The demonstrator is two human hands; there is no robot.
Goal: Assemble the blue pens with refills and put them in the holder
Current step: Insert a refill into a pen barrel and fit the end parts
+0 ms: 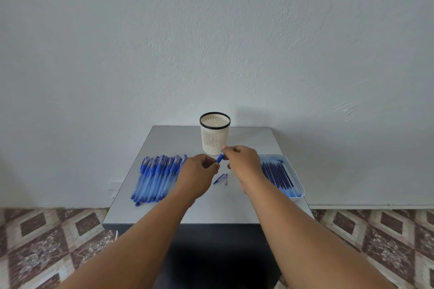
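Blue pen held between both hands above the middle of the grey worktop.

Left hand: fingers curled, gripping the lower end of the blue pen. Right hand: fingertips pinching the pen's upper end. Pen: tilted, raised off the worktop, just in front of the holder. Holder: cream slotted cup with black rim, upright, near the middle of the far edge; nothing visible inside. Stock of blue pens: laid side by side in a row along the left edge. Tray: pale, at the right edge, holding refills. Loose parts: blue cap and small metal tip, lying touching or nearly so, centre of the worktop, below the hands.
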